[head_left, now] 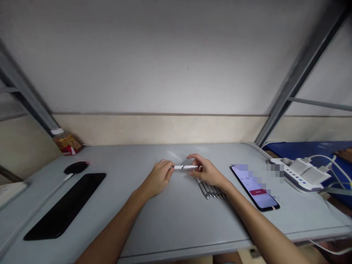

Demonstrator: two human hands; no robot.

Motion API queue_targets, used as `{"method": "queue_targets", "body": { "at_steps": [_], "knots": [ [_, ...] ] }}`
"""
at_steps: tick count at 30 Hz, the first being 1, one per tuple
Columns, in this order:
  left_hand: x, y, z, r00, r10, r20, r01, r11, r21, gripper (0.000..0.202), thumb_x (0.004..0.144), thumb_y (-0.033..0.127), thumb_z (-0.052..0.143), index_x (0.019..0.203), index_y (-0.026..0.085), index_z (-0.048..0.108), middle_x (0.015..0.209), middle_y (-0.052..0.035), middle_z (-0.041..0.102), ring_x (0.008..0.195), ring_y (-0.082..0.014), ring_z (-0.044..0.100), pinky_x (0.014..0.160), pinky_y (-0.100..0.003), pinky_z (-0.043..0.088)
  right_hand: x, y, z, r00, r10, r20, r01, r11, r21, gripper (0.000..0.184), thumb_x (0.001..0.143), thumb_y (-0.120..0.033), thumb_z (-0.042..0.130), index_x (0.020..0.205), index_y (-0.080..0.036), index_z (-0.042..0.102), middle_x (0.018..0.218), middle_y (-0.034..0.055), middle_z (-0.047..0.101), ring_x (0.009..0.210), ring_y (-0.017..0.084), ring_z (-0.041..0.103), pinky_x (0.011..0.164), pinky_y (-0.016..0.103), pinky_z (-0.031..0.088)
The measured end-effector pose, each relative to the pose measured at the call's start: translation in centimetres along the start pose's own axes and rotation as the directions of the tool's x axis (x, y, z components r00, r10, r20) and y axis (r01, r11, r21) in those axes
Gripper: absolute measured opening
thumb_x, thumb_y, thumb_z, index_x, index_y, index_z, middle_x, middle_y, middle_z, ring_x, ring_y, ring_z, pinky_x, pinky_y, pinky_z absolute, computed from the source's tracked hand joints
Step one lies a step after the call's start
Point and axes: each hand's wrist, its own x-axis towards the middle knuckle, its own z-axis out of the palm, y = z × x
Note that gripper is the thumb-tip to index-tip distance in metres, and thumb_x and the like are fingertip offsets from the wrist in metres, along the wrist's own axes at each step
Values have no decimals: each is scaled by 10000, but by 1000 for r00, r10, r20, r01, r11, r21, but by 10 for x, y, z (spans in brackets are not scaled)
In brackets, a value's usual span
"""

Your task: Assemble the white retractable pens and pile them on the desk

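A white pen point(182, 167) with a dark mark on its barrel is held level above the grey desk. My left hand point(161, 175) is closed around its left end, hiding that tip. At the other end is my right hand point(207, 171), its thumb and index finger spread apart above and below the pen. The pen's silvery end reaches in between those fingers; whether it touches them is hard to see. Below my right hand, several grey pens point(210, 190) lie side by side on the desk, partly covered by the hand and wrist.
On the right lie a lit phone point(257, 189) and a power strip point(299, 176) with white chargers and cables. Leftward are a black phone-like slab point(67, 207), a round black object point(76, 167) with a white cable, and a white-capped jar point(66, 142). Metal posts flank the desk point(129, 223).
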Motion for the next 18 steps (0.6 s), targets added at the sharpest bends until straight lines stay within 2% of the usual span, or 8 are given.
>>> {"method": "queue_targets", "body": {
  "at_steps": [3, 5, 7, 8, 10, 13, 15, 18],
  "knots": [
    [0, 0, 0, 1000, 5, 6, -5, 1000, -16, 266, 971, 291, 326, 938, 204, 576, 894, -43, 605, 872, -195, 504, 821, -351, 401, 1, 1, -1, 999, 30, 32, -28, 998, -49, 233, 878, -386, 553, 866, -174, 650, 665, -11, 572, 575, 108, 477, 562, 224, 374],
    [0, 1, 0, 1000, 18, 7, -18, 1000, -26, 289, 980, 294, 304, 946, 206, 577, 903, -41, 606, 882, -194, 500, 832, -353, 395, 1, 2, -1, 993, 84, 80, -79, 995, -65, 433, 942, -437, 417, 694, -151, 629, 555, -7, 535, 516, 105, 446, 538, 231, 354],
    [0, 2, 0, 1000, 24, 1, -24, 999, -26, 311, 987, 298, 281, 940, 208, 575, 896, -37, 602, 882, -190, 496, 830, -350, 390, 0, 1, -1, 993, 93, 70, -90, 995, -53, 408, 928, -467, 440, 783, -152, 655, 563, -13, 538, 515, 106, 446, 533, 230, 351],
    [0, 1, 0, 1000, 23, -2, -23, 999, -22, 317, 989, 299, 275, 928, 208, 572, 887, -34, 599, 876, -189, 494, 823, -346, 389, 0, 1, -1, 996, 76, 38, -74, 996, -40, 334, 889, -467, 520, 913, -164, 659, 618, -18, 558, 540, 108, 461, 539, 225, 358],
    [0, 0, 1, 1000, 15, -11, -15, 1000, -11, 320, 990, 298, 269, 893, 207, 561, 864, -28, 589, 857, -185, 491, 804, -337, 388, 0, 1, -1, 999, 34, -14, -34, 999, -23, 374, 802, -434, 652, 1091, -201, 608, 718, -25, 576, 591, 111, 484, 552, 217, 368],
    [0, -2, 2, 1000, 14, -11, -14, 1000, -11, 320, 992, 300, 265, 879, 207, 550, 854, -23, 579, 851, -183, 492, 796, -331, 389, -1, 0, -1, 998, 53, 38, -52, 998, -47, 291, 885, -446, 532, 888, -176, 642, 629, -24, 545, 556, 110, 466, 543, 221, 359],
    [-1, -2, 3, 1000, 21, -7, -21, 1000, -23, 324, 994, 306, 262, 894, 208, 554, 865, -24, 578, 860, -183, 493, 811, -335, 389, -1, -2, -1, 994, 86, 70, -82, 995, -63, 425, 945, -467, 397, 760, -164, 631, 541, -23, 505, 518, 111, 444, 533, 227, 351],
    [-1, -2, 3, 1000, 16, -4, -17, 1000, -26, 336, 995, 314, 259, 890, 209, 560, 863, -24, 573, 861, -183, 496, 819, -340, 390, -2, -6, -1, 999, 50, 17, -49, 998, -39, 303, 872, -459, 552, 976, -183, 621, 616, -38, 543, 556, 113, 471, 531, 215, 354]
  ]
}}
